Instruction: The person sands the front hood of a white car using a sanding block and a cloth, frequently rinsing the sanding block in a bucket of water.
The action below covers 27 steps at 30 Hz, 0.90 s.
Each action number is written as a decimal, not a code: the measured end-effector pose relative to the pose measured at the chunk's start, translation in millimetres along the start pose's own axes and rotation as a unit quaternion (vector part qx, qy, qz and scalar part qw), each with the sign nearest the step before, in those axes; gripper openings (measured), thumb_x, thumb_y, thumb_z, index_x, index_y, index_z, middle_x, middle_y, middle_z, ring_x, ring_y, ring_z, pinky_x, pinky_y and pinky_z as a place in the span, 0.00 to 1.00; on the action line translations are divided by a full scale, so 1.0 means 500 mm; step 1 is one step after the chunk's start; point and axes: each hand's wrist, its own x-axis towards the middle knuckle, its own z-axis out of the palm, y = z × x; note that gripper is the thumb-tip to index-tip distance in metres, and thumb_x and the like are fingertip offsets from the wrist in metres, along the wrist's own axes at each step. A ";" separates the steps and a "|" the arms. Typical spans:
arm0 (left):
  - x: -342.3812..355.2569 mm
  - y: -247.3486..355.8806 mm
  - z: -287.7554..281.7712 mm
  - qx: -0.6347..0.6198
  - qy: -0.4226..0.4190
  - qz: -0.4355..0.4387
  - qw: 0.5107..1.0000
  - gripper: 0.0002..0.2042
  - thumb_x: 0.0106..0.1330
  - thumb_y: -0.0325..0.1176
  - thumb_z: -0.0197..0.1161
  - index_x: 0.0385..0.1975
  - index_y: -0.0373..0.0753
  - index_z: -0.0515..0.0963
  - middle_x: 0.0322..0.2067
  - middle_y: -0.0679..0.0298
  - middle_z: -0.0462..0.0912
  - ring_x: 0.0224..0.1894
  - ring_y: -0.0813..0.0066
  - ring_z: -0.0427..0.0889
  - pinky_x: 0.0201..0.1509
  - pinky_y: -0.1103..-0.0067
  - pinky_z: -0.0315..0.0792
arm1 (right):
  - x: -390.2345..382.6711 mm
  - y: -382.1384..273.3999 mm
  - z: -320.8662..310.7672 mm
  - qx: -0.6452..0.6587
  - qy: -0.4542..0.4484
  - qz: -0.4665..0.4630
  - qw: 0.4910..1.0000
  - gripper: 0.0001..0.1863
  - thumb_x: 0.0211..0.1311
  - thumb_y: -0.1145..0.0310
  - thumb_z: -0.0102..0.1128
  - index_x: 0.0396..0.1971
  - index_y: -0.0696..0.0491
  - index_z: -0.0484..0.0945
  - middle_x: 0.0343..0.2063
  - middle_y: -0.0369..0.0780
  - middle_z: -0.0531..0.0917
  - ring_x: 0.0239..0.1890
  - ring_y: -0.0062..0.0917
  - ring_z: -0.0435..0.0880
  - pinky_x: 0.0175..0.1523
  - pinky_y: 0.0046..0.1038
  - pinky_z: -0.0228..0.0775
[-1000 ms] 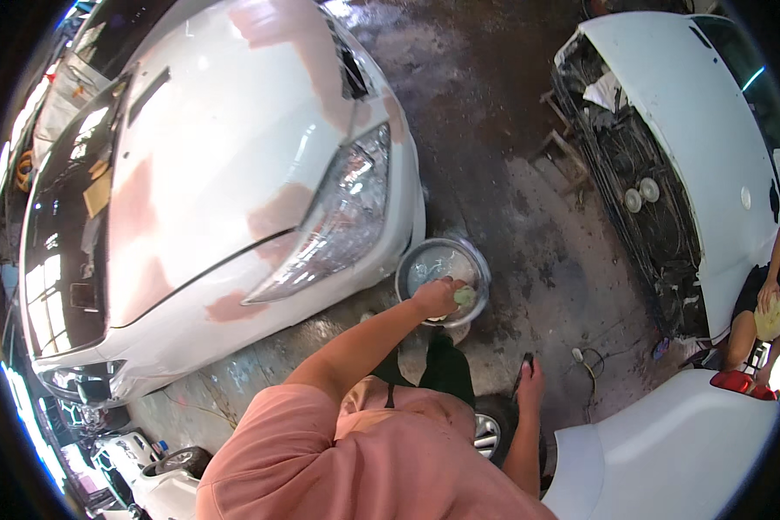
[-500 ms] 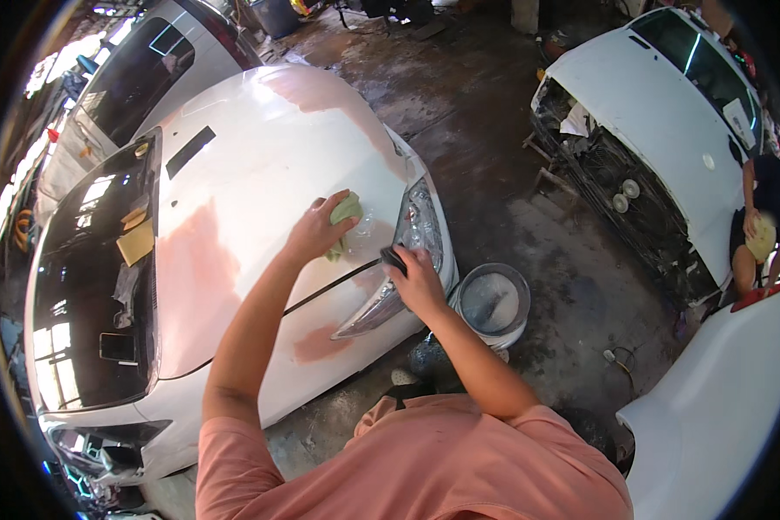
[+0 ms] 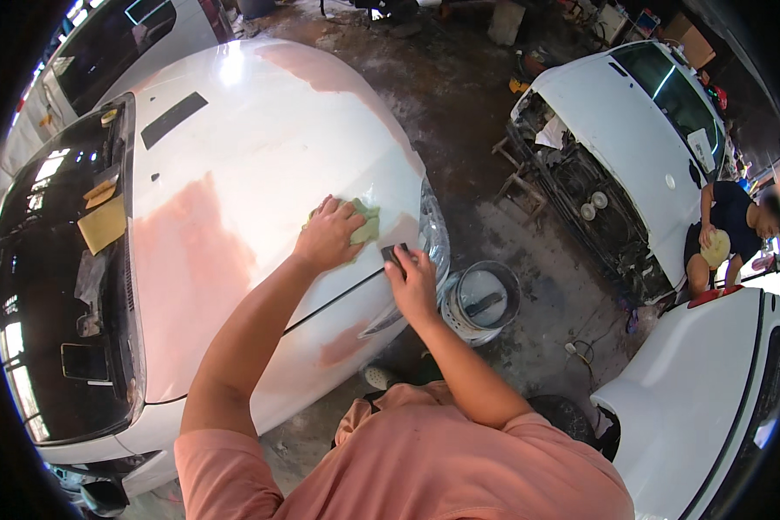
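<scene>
The left hand lay flat on the white car hood, its fingers spread over a green cloth, which stuck out beyond the fingertips on the far side. I judged the flat palm was pressing the cloth against the panel. Just to the right, the right hand had its fingers pressed together on a small dark block, probably for sanding, near the headlight. A grey bucket stood on the floor beside the car, within easy reach.
</scene>
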 end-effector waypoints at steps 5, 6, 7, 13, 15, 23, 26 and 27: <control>0.037 0.038 -0.017 0.044 -0.007 -0.010 0.999 0.25 0.59 0.42 0.75 0.59 0.54 0.85 0.61 0.58 0.78 0.68 0.50 0.73 0.76 0.55 0.67 | 0.217 0.124 0.053 -0.008 0.071 0.093 0.993 0.22 0.69 0.55 0.68 0.55 0.55 0.87 0.48 0.52 0.84 0.53 0.50 0.81 0.61 0.48 0.72; 0.036 0.024 -0.018 0.036 -0.010 -0.001 0.999 0.26 0.59 0.43 0.75 0.60 0.55 0.85 0.62 0.57 0.77 0.68 0.49 0.72 0.76 0.54 0.67 | 0.213 0.112 0.058 -0.012 0.076 0.086 0.993 0.22 0.69 0.55 0.68 0.54 0.55 0.87 0.47 0.52 0.84 0.53 0.50 0.82 0.60 0.48 0.72; 0.034 0.009 -0.022 0.027 -0.013 0.010 1.000 0.27 0.59 0.44 0.76 0.61 0.55 0.84 0.63 0.57 0.77 0.69 0.49 0.72 0.76 0.54 0.67 | 0.205 0.100 0.062 -0.017 0.081 0.079 0.993 0.22 0.69 0.54 0.68 0.54 0.55 0.88 0.46 0.52 0.85 0.52 0.50 0.82 0.60 0.48 0.72; 0.062 -0.044 -0.082 0.037 -0.137 0.074 0.987 0.33 0.60 0.59 0.75 0.62 0.49 0.82 0.68 0.55 0.73 0.79 0.47 0.62 0.85 0.50 0.54 | 0.028 -0.012 0.013 0.011 0.037 0.011 0.999 0.23 0.67 0.55 0.70 0.55 0.54 0.87 0.48 0.53 0.85 0.53 0.51 0.82 0.59 0.49 0.74; 0.082 -0.040 -0.067 0.031 -0.132 0.074 0.988 0.33 0.60 0.59 0.74 0.63 0.49 0.81 0.68 0.55 0.73 0.78 0.46 0.62 0.85 0.49 0.53 | 0.118 0.049 0.033 0.018 0.078 0.037 0.996 0.24 0.68 0.53 0.70 0.55 0.54 0.87 0.47 0.54 0.85 0.53 0.51 0.82 0.59 0.50 0.74; 0.092 -0.076 -0.041 0.035 -0.092 0.055 0.994 0.32 0.61 0.57 0.73 0.62 0.46 0.81 0.67 0.52 0.74 0.76 0.45 0.65 0.83 0.50 0.55 | 0.030 -0.019 0.015 0.067 0.008 0.020 0.998 0.23 0.63 0.55 0.74 0.53 0.54 0.87 0.51 0.52 0.83 0.54 0.50 0.81 0.62 0.50 0.73; 0.107 -0.067 -0.036 0.036 -0.078 0.060 0.994 0.32 0.61 0.56 0.72 0.61 0.44 0.81 0.66 0.51 0.75 0.75 0.45 0.66 0.82 0.52 0.57 | 0.098 0.041 0.028 0.100 0.065 0.058 0.991 0.22 0.66 0.56 0.72 0.54 0.54 0.87 0.51 0.52 0.83 0.53 0.52 0.81 0.65 0.49 0.69; 0.123 -0.060 -0.032 0.034 -0.077 0.064 0.994 0.31 0.61 0.56 0.72 0.61 0.44 0.81 0.66 0.50 0.75 0.75 0.44 0.66 0.82 0.52 0.58 | 0.158 0.076 0.020 0.084 0.058 0.141 0.985 0.23 0.68 0.54 0.68 0.55 0.55 0.86 0.52 0.53 0.84 0.53 0.52 0.81 0.66 0.47 0.69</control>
